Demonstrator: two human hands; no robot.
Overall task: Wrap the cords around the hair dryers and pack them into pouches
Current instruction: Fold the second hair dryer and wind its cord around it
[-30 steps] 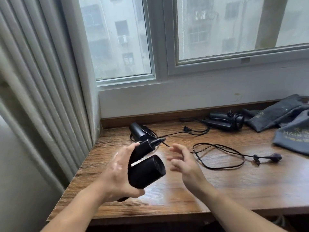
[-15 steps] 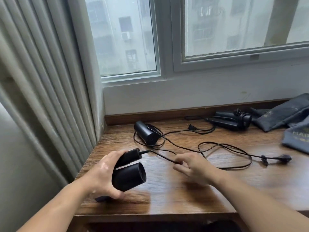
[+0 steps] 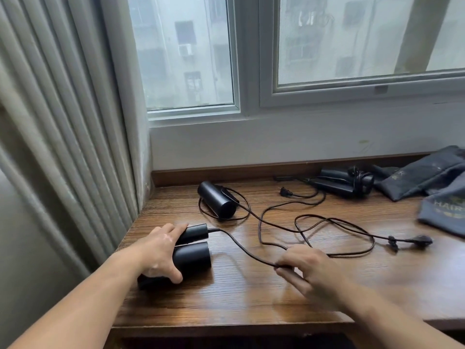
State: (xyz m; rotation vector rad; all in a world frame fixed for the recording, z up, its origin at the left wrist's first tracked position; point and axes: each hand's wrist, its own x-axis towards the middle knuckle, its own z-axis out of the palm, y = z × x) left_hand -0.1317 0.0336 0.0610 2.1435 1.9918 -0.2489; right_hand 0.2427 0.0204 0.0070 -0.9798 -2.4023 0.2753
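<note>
Cord [image 3: 239, 246] looks limp and springy; right hand [image 3: 309, 268] pinches it at three o'clock of the rigid, smooth dryer [image 3: 192, 255], which left hand [image 3: 158, 250] clamps

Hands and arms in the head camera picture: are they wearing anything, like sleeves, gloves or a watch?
No. The left forearm and right forearm are bare, with no sleeve in view. The left hand and right hand have no gloves, and no watch, bracelet or ring shows.
</note>
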